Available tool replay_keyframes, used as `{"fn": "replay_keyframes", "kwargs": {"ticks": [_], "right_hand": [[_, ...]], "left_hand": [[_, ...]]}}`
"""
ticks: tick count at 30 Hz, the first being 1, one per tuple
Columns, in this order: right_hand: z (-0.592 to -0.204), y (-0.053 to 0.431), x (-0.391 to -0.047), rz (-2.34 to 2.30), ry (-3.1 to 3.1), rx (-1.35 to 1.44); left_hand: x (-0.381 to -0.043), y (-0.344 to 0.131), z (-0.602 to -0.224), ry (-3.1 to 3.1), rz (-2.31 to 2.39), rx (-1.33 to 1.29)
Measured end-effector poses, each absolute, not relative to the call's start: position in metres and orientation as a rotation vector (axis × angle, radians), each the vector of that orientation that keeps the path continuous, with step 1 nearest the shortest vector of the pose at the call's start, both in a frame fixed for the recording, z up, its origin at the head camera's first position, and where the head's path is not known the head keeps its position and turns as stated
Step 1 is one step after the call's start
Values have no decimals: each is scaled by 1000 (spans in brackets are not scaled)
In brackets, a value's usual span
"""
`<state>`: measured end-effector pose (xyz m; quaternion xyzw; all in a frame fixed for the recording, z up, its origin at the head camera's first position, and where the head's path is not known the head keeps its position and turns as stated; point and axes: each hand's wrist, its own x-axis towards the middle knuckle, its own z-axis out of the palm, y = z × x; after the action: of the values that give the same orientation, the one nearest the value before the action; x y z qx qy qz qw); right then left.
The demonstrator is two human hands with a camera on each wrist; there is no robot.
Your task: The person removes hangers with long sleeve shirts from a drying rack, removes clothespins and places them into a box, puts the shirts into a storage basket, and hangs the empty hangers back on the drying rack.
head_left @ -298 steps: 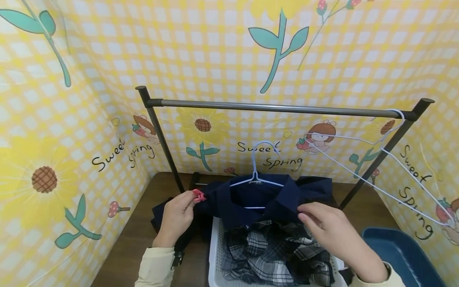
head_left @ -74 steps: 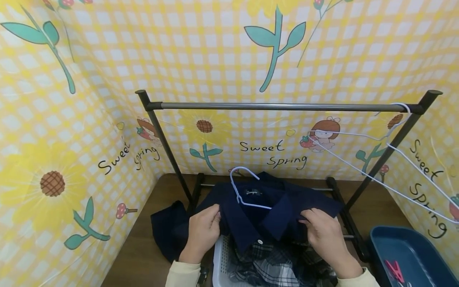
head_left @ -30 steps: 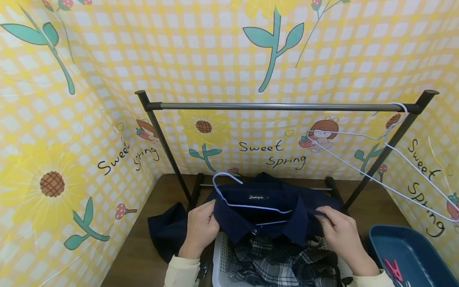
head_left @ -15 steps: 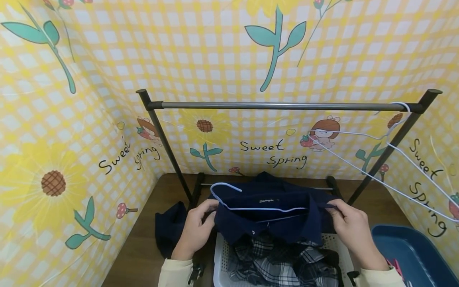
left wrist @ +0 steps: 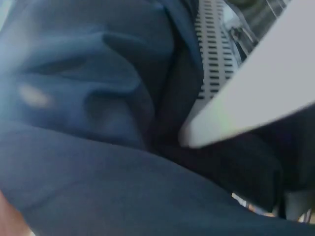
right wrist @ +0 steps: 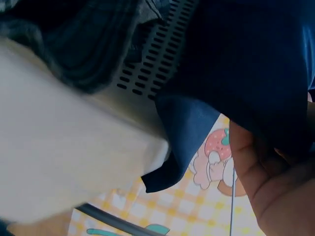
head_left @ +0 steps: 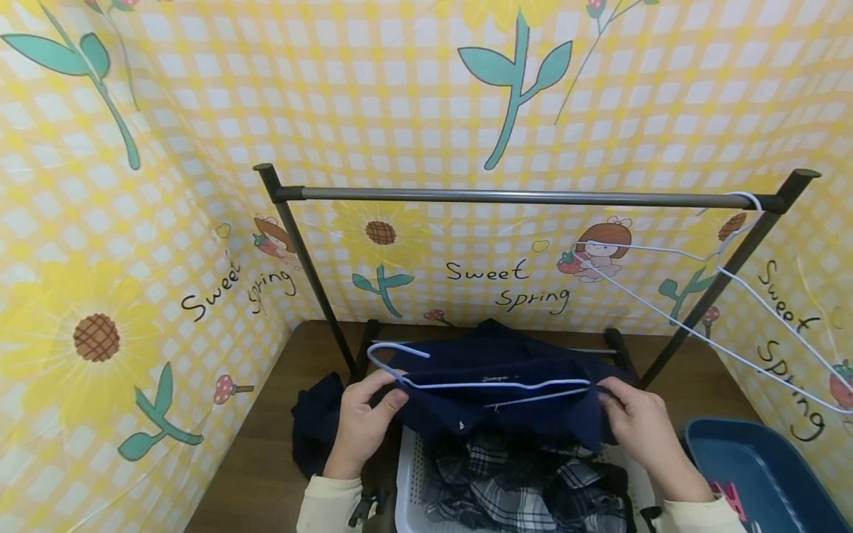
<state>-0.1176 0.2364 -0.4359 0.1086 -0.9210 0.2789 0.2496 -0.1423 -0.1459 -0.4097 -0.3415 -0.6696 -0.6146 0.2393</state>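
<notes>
A navy collared shirt [head_left: 533,431] is held up over the basket in the head view, its neck opening facing me. Inside that opening lies a pale lilac wire hanger [head_left: 480,384], tipped sideways with its hook toward the left. My left hand [head_left: 365,422] grips the shirt at the left of the collar, by the hanger's neck. At the collar's right side, my right hand [head_left: 643,426] pinches the cloth near the hanger's right end. Navy cloth [left wrist: 113,182] fills much of the left wrist view. Fingers [right wrist: 246,157] hold the draped fabric in the right wrist view.
Under the shirt stands a white perforated basket [head_left: 405,488] holding a plaid garment [head_left: 513,503]. Behind is a dark rack bar [head_left: 500,196], with another hanger [head_left: 740,232] on its right end. A blue tub [head_left: 753,451] with a pink clothespin [head_left: 735,500] sits at right.
The hanger has tipped over leftward, its hook moving left and lower, while its body extends right inside the collar. My hands have spread apart. The pink item once in my left hand is gone from it.
</notes>
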Motion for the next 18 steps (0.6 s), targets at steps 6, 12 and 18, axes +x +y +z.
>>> {"fn": "replay_keyframes", "kwargs": {"ticks": [6,12,18], "right_hand": [[-437,230,-118,702,-2626,388],[-422,231,-110,760,-2797,347],[-388,220,-94,1049,-2623,430]], "left_hand": [[-148,-146,-425,-1821,-1726,-814],[-153,-149,-429,-1867,-1657,-849],[-148,-143,-418,-1953,-1562,-876]]}}
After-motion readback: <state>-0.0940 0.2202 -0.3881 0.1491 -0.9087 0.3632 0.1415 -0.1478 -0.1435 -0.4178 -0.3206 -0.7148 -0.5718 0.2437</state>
